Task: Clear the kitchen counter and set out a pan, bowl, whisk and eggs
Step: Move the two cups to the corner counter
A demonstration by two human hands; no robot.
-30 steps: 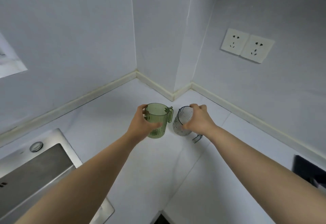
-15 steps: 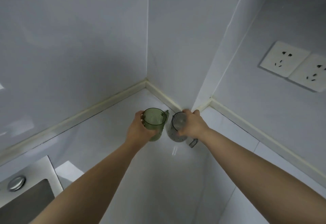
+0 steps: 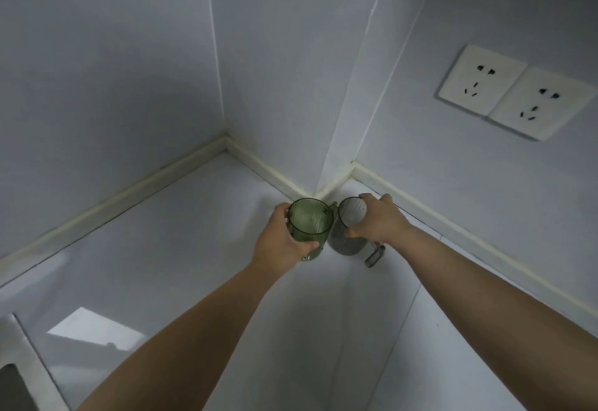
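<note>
A translucent green cup (image 3: 310, 221) is held in my left hand (image 3: 280, 237), whose fingers wrap round its side. Right beside it, touching, is a grey speckled cup (image 3: 348, 236) with its handle pointing toward me at the lower right. My right hand (image 3: 377, 219) grips that cup round the rim and side. Both cups are close to the jutting wall corner at the back of the white counter (image 3: 168, 258). Whether they rest on the counter or hover just above it I cannot tell. No pan, bowl, whisk or eggs are in view.
White walls close the counter in on the left, behind and on the right, with a cream sealant strip (image 3: 106, 203) along the base. Two wall sockets (image 3: 514, 90) sit high on the right. The steel sink edge (image 3: 19, 375) shows at the bottom left.
Both hands have carried the two cups farther back toward the wall corner. My view has moved in and tilted up, so the sink has nearly left the frame.
</note>
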